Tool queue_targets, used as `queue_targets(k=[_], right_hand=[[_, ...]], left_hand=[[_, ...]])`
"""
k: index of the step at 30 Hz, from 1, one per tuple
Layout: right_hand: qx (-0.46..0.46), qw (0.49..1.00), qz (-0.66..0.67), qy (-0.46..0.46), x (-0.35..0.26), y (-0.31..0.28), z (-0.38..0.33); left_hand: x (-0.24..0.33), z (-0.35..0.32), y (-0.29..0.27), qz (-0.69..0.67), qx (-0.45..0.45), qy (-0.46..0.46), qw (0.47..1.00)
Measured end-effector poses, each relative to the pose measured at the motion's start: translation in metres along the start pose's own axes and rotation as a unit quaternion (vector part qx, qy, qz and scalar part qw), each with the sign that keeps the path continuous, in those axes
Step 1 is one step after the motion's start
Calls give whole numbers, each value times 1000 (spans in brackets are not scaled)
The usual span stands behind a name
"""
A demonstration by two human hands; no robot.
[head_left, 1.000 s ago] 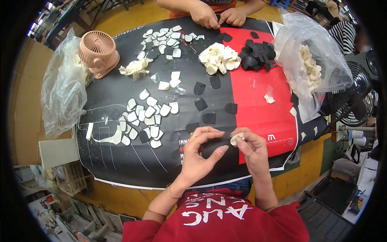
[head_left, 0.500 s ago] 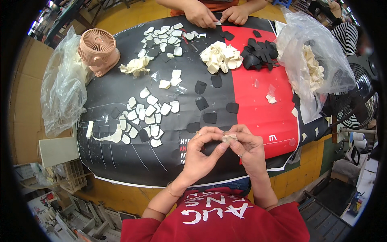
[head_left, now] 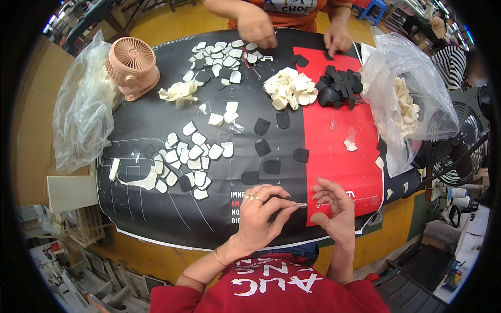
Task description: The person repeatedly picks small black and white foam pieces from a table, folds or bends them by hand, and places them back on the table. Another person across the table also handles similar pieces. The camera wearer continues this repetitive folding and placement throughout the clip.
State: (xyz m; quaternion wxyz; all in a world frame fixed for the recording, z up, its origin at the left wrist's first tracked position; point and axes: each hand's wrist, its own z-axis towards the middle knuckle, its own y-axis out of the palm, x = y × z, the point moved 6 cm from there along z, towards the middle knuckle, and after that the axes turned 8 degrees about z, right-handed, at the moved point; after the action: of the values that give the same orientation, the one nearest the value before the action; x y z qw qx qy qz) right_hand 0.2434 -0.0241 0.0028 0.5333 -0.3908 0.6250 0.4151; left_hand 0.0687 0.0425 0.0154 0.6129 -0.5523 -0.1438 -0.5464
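Note:
My left hand (head_left: 261,214) is near the front edge of the black and red mat (head_left: 156,120) and pinches a small thin clear film piece (head_left: 300,205) between thumb and fingers. My right hand (head_left: 333,208) is just to its right with fingers spread, and I see nothing in it. Beyond my hands lie a few flat black pieces (head_left: 270,167) on the mat. To the left lies a cluster of cream shield-shaped pieces (head_left: 190,156).
A pile of cream pieces (head_left: 289,88) and a pile of black pieces (head_left: 334,86) sit at the back. A pink fan (head_left: 131,68) and clear bags (head_left: 78,120) (head_left: 404,99) flank the mat. Another person's hands (head_left: 258,28) work at the far side.
My hands were together over a dark piece and a cream piece; they have parted, the left keeping a thin clear film and the right opening its fingers.

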Motion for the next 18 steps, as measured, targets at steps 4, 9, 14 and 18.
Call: queue_targets(k=[4,9,14,18], right_hand=[[-82,996,22,40,4,8,-2],[-75,996,21,47,3,5,-4],[-29,986,-6,164,10,-6,-9],[49,983,-35,172,9,-11,-3]], left_hand=[[9,4,8,3,-38,34,999],[6,8,7,63,-73,45,994],[-34,11,-8,296,-163,43,940],[-39,-1,-2,327,-164,47,929]])
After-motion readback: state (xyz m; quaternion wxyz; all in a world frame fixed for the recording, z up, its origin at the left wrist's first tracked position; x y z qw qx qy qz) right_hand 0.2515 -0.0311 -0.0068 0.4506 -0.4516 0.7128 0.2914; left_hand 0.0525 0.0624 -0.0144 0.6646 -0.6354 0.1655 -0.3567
